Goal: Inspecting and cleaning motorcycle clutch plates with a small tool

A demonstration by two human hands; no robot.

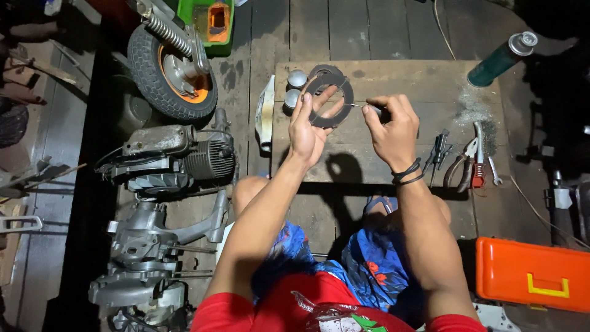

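Observation:
My left hand (307,126) holds up a dark flat ring-shaped disc (332,101) above a low wooden board (381,80). My right hand (390,126) pinches a thin metal tool (362,107) whose tip touches the ring's right edge. A black band sits on my right wrist. Two small round metal caps (295,89) lie on the board just left of the ring. Another dark ring (324,70) lies flat behind the held one.
Pliers and small hand tools (467,161) lie on the board's right side. A green spray can (503,59) lies at the back right, an orange toolbox (531,273) at the front right. A small engine (172,157), engine casings (147,258) and a wheel (175,67) stand at left.

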